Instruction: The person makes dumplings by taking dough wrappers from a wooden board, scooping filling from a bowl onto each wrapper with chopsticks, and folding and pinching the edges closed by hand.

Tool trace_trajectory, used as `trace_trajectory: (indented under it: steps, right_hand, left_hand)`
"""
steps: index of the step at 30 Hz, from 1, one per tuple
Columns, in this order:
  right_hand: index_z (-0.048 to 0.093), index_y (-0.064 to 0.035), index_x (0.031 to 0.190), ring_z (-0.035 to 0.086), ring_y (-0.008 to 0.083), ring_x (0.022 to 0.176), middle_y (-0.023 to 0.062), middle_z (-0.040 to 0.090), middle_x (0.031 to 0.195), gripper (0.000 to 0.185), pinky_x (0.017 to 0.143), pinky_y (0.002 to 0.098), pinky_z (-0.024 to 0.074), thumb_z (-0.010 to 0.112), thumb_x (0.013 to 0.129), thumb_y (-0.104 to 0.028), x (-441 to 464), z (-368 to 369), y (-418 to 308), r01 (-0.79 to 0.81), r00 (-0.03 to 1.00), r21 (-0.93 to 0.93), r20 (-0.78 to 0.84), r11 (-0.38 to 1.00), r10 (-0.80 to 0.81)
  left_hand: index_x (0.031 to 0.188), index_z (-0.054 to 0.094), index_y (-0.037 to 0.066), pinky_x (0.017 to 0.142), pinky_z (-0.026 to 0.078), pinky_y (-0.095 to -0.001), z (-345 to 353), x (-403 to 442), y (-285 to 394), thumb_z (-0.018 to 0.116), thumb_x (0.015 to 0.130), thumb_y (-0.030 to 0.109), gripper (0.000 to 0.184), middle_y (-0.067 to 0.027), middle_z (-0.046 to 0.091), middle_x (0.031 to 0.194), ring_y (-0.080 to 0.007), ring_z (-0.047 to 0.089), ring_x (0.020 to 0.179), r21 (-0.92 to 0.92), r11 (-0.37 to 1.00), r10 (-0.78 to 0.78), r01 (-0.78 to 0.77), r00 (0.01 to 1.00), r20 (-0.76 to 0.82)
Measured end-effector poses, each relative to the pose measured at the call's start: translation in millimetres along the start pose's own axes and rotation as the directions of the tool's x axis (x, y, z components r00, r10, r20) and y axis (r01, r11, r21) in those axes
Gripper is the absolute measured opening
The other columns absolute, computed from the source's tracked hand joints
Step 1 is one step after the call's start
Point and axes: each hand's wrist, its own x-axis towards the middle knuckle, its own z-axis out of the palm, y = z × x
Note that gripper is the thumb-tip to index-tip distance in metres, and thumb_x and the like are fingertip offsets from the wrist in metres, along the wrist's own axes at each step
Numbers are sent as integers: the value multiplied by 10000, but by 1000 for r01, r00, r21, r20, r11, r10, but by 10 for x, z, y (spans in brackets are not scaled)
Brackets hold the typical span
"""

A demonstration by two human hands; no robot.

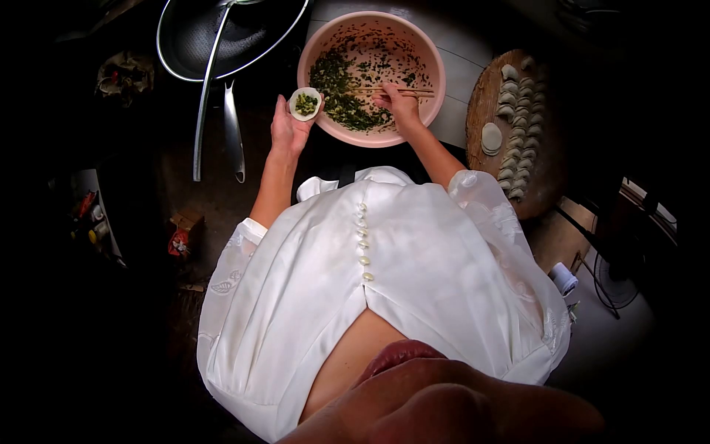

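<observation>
My left hand (290,129) holds a round white dumpling wrapper (305,115) by the left rim of a pink basin (439,68). Chopped green filling (306,103) lies in the middle of the wrapper, which is unfolded. Over the basin, my right hand (400,107) is closed around a pair of wooden chopsticks (421,93). Their tips point left, into the green filling (342,83) heaped along the basin's left side. Bits of it also cling to the inner wall.
On the right, a round wooden board (484,92) carries rows of folded dumplings (521,122) and a small stack of wrappers (491,138). A dark wok (244,37) stands at the upper left, with a long-handled metal utensil (209,74) across it. A fan (615,281) is at lower right.
</observation>
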Motion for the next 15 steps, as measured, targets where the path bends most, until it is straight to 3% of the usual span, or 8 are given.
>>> trace_trajectory:
  steps: [8, 15]
  right_hand:
    - [647, 74, 1144, 735, 253, 887, 174, 713, 997, 295, 762, 278, 641, 655, 990, -177, 13, -10, -58, -126, 992, 196, 17, 972, 125]
    - [678, 28, 1106, 736, 223, 852, 133, 721, 959, 269, 769, 289, 641, 676, 977, -208, -49, -83, -272, -71, 993, 290, 109, 955, 41]
  left_hand:
    - [1426, 347, -113, 1081, 496, -541, 11, -1, -8, 265, 1113, 421, 624, -332, 491, 1410, -455, 536, 1295, 13, 1000, -2, 2, 1000, 4]
    - [1408, 386, -70, 1042, 524, -551, 121, 60, -64, 262, 1116, 414, 578, -266, 535, 1370, -431, 580, 1242, 41, 999, -17, 16, 1000, 14]
